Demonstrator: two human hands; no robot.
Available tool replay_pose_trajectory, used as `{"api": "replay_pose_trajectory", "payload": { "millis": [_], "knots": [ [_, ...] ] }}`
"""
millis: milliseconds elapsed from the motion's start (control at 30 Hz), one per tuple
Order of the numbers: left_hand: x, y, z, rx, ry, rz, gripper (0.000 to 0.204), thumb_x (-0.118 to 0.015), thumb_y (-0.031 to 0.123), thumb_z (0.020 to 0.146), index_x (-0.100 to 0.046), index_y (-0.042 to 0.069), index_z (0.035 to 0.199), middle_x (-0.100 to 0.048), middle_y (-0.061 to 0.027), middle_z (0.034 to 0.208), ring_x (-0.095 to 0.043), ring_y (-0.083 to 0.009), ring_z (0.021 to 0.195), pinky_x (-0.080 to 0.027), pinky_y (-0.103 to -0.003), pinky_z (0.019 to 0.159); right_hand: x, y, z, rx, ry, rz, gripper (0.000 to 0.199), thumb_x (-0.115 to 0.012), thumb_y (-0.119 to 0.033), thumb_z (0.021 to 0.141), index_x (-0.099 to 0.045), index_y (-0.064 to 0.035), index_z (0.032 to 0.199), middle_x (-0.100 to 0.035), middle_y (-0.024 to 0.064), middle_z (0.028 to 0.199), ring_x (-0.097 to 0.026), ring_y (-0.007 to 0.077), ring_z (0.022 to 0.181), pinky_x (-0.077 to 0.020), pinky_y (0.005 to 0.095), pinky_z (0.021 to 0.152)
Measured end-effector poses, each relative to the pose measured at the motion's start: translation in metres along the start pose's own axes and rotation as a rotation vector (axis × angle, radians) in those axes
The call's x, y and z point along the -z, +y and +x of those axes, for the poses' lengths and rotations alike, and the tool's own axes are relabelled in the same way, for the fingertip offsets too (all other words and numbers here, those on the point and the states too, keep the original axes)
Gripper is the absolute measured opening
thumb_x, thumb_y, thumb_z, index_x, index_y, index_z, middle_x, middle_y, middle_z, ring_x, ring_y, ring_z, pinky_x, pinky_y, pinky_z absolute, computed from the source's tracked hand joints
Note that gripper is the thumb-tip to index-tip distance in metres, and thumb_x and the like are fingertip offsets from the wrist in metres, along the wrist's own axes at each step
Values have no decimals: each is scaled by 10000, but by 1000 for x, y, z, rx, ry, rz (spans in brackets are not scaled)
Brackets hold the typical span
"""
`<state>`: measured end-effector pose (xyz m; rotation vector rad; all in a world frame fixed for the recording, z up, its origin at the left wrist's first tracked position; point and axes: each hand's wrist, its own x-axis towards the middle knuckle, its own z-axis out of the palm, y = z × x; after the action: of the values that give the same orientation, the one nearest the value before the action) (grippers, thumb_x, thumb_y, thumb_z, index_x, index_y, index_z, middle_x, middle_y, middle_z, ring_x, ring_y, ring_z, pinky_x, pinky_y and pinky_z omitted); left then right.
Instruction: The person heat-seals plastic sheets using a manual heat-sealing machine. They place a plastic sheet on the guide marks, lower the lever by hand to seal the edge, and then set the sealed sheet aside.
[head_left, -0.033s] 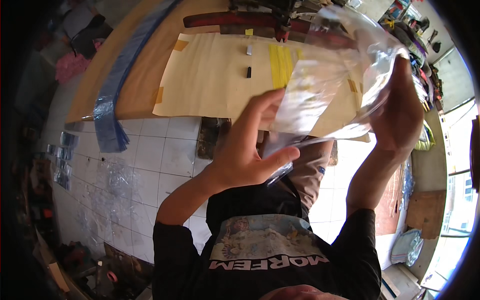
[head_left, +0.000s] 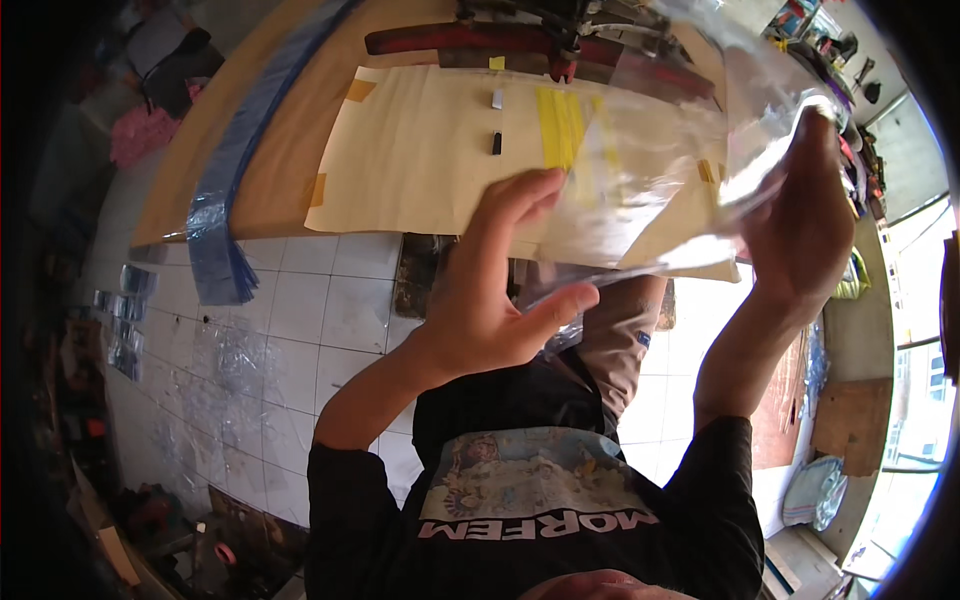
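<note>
A loose piece of clear plastic film (head_left: 650,195) spans the space between my hands, glossy and partly see-through. My right hand (head_left: 800,220) grips its right side, the fingers partly covered by bright folds of film. At the film's left edge, my left hand (head_left: 480,300) is open, thumb stretched apart from the bent fingers; whether it touches the film is unclear. Below and behind the film lies a cream paper sheet (head_left: 400,150) taped to the table. Yellow tape strips (head_left: 558,125) show on it, along with a small black piece (head_left: 497,142) and a small white piece (head_left: 497,99).
A dark red curved bar (head_left: 450,40) with a metal mechanism stands across the table's far side. Long bluish plastic strips (head_left: 222,200) hang over the left edge of the brown table (head_left: 180,205). Clear plastic scraps (head_left: 235,360) lie on the tiled floor at left.
The film has shifted and spread, its far part rising to the right, and the yellow strips show more clearly through it. My right hand has moved slightly right; my left hand stays nearly in place.
</note>
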<state>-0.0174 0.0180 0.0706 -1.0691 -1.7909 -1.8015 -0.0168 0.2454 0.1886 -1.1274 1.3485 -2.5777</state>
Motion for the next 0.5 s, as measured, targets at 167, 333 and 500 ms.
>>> {"api": "replay_pose_trajectory", "payload": {
  "millis": [167, 333, 500],
  "knots": [
    [20, -1, 6, -191, -33, 79, 529, -705, 156, 817, -465, -77, 1227, -548, -175, 1156, -544, -222, 1021, -429, -359, 885, 21, 36, -11, 7, -46, -352, 262, -501, -164, 981, -580, 19, 1152, -657, 216, 1083, -674, 301, 958, -538, 357, 824],
    [6, -16, -17, 312, -239, -284, 589, -679, 436, 858, -561, -44, 1177, -622, -131, 1069, -596, -209, 987, -459, -318, 863, 30, 76, -40, -178, -86, -591, 179, -550, -86, 941, -654, 30, 1030, -663, 170, 1071, -607, 247, 1078, -456, 372, 942],
    [-1, -37, -47, 737, -301, -758, 644, -528, 528, 924, -472, -4, 1282, -533, -115, 1253, -508, -198, 1179, -420, -352, 984, 36, 109, -87, -185, -144, -910, 129, -597, -11, 842, -672, -10, 948, -683, 114, 934, -620, 245, 858, -465, 344, 743]
  ]
}}
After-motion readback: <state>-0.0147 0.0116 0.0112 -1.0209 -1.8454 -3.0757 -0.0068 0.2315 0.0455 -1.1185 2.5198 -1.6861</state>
